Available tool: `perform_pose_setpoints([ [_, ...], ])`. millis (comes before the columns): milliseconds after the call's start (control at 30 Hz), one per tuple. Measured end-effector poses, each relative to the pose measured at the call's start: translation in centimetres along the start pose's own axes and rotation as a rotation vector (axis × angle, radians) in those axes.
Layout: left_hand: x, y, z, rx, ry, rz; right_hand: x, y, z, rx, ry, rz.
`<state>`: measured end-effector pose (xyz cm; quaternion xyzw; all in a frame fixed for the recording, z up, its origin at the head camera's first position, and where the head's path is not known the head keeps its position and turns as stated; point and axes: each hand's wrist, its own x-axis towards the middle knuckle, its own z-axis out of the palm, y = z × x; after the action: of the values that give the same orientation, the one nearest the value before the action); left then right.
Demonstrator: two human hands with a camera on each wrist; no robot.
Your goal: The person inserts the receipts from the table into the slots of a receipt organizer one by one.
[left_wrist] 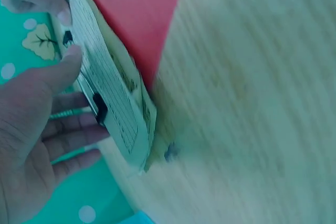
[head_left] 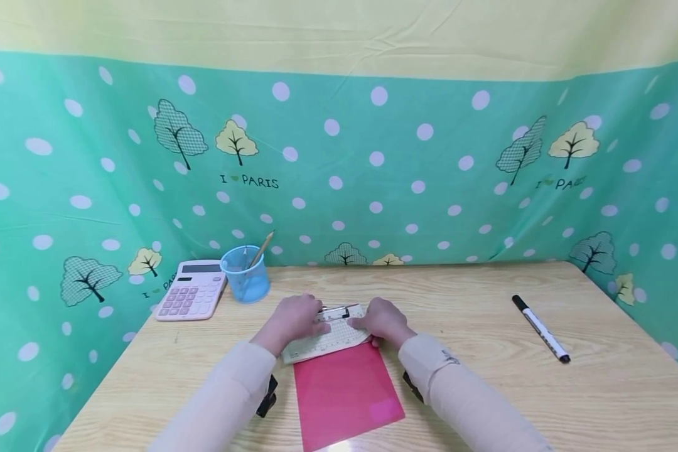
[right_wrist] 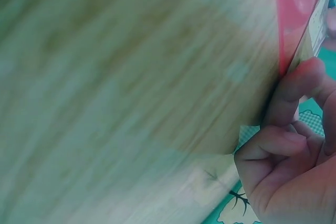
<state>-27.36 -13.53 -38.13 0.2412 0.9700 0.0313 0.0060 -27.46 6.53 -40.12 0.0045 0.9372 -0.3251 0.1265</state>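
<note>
A red clip folder (head_left: 347, 398) lies on the table in front of me. Folded printed sheets (head_left: 339, 337) lie across its far end, beside a metal clip (head_left: 333, 311) with black ends. My left hand (head_left: 296, 319) holds the left part of that far end. In the left wrist view, its thumb rests on the sheets near the clip, with the other fingers (left_wrist: 73, 124) extended past the clip. My right hand (head_left: 384, 321) pinches the right end, thumb on top; in the right wrist view, the curled index finger (right_wrist: 294, 90) touches the edge underneath.
A pink calculator (head_left: 194, 292) and a blue mesh pen cup (head_left: 250, 284) with a pencil (head_left: 262, 248) stand at the back left. On the right lies a black-and-white marker (head_left: 542, 331). A green dotted curtain (head_left: 373, 176) hangs behind the wooden table (head_left: 463, 295).
</note>
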Motion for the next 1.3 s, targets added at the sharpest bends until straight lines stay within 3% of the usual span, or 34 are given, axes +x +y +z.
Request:
perform_pose_setpoints([
  [200, -1.6, 0.7, 0.2, -0.040, -0.056, -0.094, -0.1, 0.1, 0.2, -0.005, 0.014, -0.006],
  [433, -3.6, 1.4, 0.6, -0.064, -0.021, -0.162, -0.6, 0.0, 0.2, -0.015, 0.020, -0.012],
  [800, -5.5, 1.3, 1.0, -0.110, 0.004, -0.161, -1.8, 0.4, -0.4, -0.021, 0.012, -0.099],
  [933, -5.7, 0.9, 1.1, -0.142, -0.002, -0.149, -2.2, 0.1, -1.1, -0.046, 0.051, -0.129],
  [1067, -5.8, 0.5, 1.2, -0.160, -0.018, -0.156, -2.4, -0.1, -1.3, -0.109, 0.095, -0.237],
  [1200, -5.9, 0.3, 1.3, -0.164, -0.028, -0.160, -2.7, 0.0, -0.9, -0.213, 0.051, -0.382],
  [1300, -5.9, 0.3, 1.3, -0.173, -0.037, -0.168, -3.0, 0.2, -0.4, -0.281, 0.017, -0.427],
])
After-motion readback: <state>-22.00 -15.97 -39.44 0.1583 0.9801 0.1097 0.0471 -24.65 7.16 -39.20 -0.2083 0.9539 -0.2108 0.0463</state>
